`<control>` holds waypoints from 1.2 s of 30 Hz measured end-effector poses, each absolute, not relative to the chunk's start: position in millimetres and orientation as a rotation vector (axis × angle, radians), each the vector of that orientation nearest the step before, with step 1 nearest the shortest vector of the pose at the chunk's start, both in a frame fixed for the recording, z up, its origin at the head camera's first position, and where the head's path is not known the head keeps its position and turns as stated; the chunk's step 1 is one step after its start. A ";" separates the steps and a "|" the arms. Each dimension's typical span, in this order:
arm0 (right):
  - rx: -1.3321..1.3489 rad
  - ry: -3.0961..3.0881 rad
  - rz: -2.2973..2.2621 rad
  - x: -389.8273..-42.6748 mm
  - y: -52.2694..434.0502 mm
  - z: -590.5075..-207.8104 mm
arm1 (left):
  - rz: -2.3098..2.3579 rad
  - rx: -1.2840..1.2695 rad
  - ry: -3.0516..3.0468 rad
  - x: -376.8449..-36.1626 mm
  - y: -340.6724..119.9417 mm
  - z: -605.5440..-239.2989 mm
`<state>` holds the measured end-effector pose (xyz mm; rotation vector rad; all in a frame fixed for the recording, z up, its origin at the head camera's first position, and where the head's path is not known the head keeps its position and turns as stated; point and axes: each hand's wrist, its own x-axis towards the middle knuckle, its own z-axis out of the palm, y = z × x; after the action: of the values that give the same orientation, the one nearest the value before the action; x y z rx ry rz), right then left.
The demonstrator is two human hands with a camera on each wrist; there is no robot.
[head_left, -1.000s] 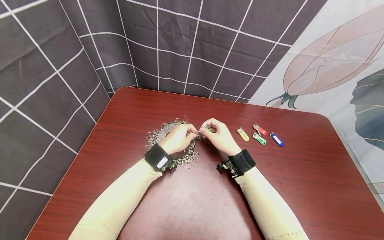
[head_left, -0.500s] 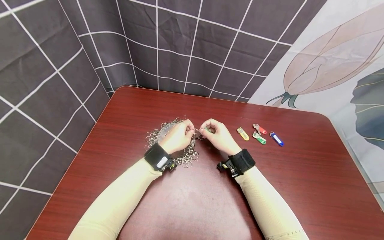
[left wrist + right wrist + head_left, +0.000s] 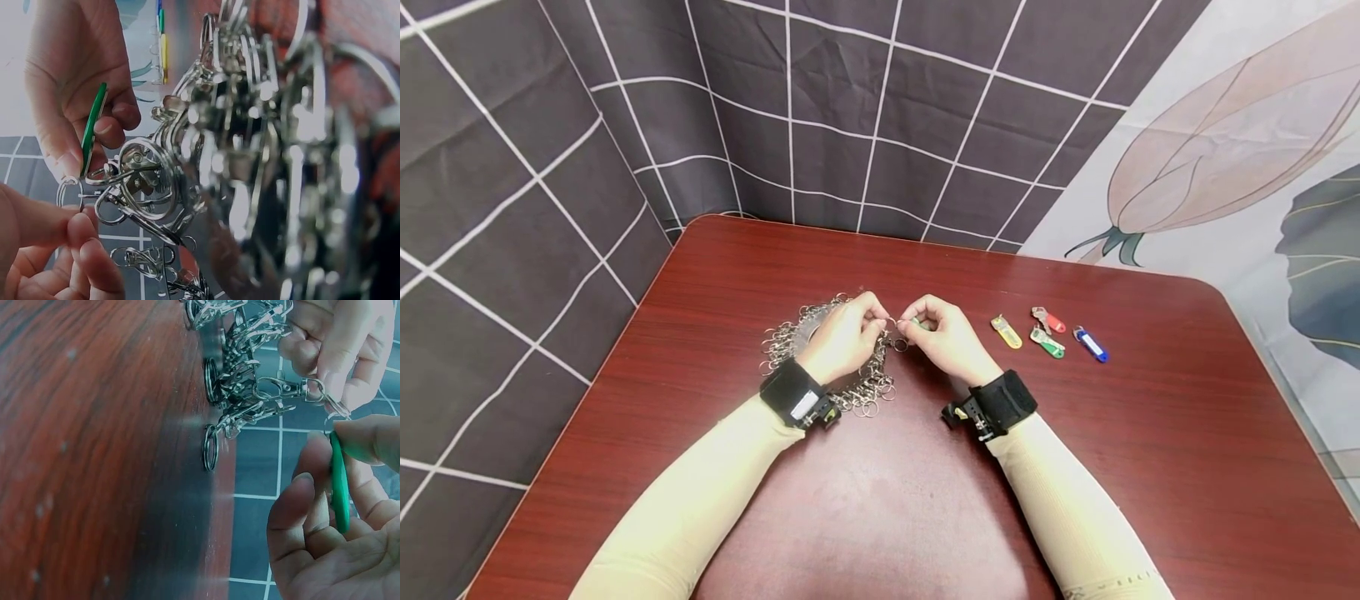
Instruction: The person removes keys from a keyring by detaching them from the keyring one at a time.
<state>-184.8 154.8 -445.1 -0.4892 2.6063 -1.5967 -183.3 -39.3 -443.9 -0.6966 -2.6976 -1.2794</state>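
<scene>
Both hands are raised a little above the red-brown wooden surface (image 3: 1150,467), close together, so that the small work between them stays in front of the eyes. The left hand (image 3: 847,335) pinches a small split ring (image 3: 69,189) between thumb and forefinger; this ring belongs to a lobster-clasp key ring (image 3: 294,389) which hangs from it toward the heap of metal key rings (image 3: 820,354) lying on the surface under the left wrist. I think the ring is held this way, by its edge, to keep it steady and to leave its opening free. The right hand (image 3: 946,335) holds a green key tag (image 3: 339,487), with the fingers (image 3: 294,519) curled round it and the thumb pressing on its flat side; the upper end of the tag points at the split ring and is just beside it, but I cannot tell if it already touches the wire. The grip near the far end of the tag probably gives more control over the tip. To the right of the hands, well apart from the heap, four other key tags lie on the surface in a loose row: a yellow key tag (image 3: 1006,332), a red key tag (image 3: 1049,320), a second green key tag (image 3: 1048,343) and a blue key tag (image 3: 1091,345), some with a ring at one end. Their place apart from the heap seems to separate them from the loose rings.
</scene>
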 end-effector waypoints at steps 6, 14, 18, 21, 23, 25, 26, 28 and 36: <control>-0.480 2.636 -1.605 -188.6 156.6 -449.5 | -1.247 -0.742 -2.798 -182.3 -38.5 -441.4; -0.440 2.625 -1.649 -188.0 155.4 -450.2 | -1.248 -0.749 -2.831 -182.7 -38.2 -444.1; -0.441 2.587 -1.684 -180.5 151.9 -436.1 | -1.257 -0.742 -2.842 -184.5 -38.2 -447.6; -0.450 2.565 -1.705 -172.6 148.0 -422.3 | -1.259 -0.744 -2.841 -185.7 -37.9 -449.1; -0.454 2.567 -1.700 -170.4 146.9 -417.9 | -1.264 -0.741 -2.838 -186.0 -37.6 -449.2; -0.459 2.572 -1.695 -170.0 146.6 -417.1 | -1.266 -0.736 -2.835 -186.0 -37.5 -449.3; -0.460 2.574 -1.693 -172.0 147.6 -420.5 | -1.267 -0.734 -2.832 -186.1 -37.6 -449.6; -0.458 2.579 -1.685 -177.6 150.3 -429.7 | -1.266 -0.730 -2.821 -186.3 -38.0 -450.4; -0.494 2.572 -1.619 -186.7 156.6 -451.9 | -1.290 -0.685 -2.730 -186.0 -40.4 -453.9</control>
<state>-186.7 156.6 -451.9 -0.4937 2.5723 -1.6189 -186.0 -40.4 -453.9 -0.6849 -2.7300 -1.2904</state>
